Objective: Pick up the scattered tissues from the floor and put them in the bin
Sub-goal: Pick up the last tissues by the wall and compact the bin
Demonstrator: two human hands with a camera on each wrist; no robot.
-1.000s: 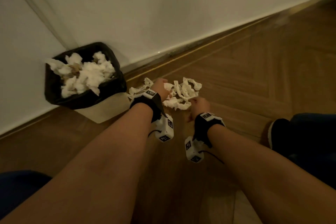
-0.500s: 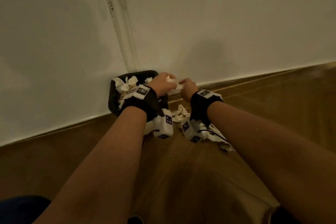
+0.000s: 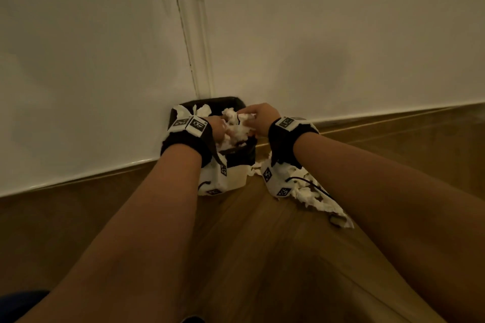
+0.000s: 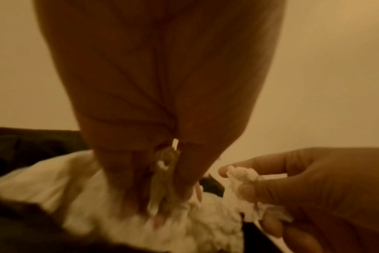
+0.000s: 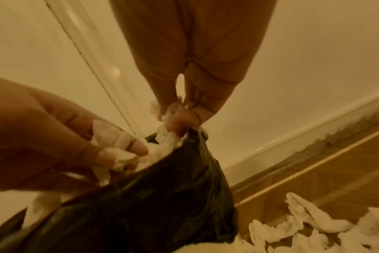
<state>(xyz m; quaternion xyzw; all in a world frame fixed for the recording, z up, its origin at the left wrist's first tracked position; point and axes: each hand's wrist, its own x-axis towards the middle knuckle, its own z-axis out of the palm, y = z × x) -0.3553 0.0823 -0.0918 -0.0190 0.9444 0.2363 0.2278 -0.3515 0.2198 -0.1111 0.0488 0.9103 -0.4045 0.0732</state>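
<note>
Both my hands are over the bin (image 3: 237,102), which stands in the corner where the two white walls (image 3: 341,34) meet, its black liner (image 5: 162,196) folded over the rim.

Left hand (image 3: 216,127): fingers point down into the heap of tissues in the bin (image 3: 235,131). In the left wrist view the fingertips (image 4: 185,186) are pressed together with a strip of tissue between them and buried in the white pile. I read this as a pinch on tissue, though that view is blurred. The right wrist view shows the same hand from the side with crumpled tissue wadded under the curled fingers (image 5: 128,145).

Right hand (image 3: 262,115): at the bin's far right rim, thumb and fingers closed on a small wad of tissue (image 5: 173,109). The wad hangs just above the liner's edge and touches the tissue piled below it. The left wrist view confirms the pinch: white wad between thumb and forefinger.

The bin looks heaped; tissue rises above the rim on the left and in the middle.

Remaining on the wooden floor (image 3: 249,257): a loose spread of tissues on the floor (image 3: 319,203) just beside the bin to its right, partly under my right wrist. The right wrist view shows several crumpled pieces there (image 5: 314,227), close to the skirting board (image 5: 303,137).

Black wrist straps with white marker blocks on both forearms (image 3: 195,126).
</note>
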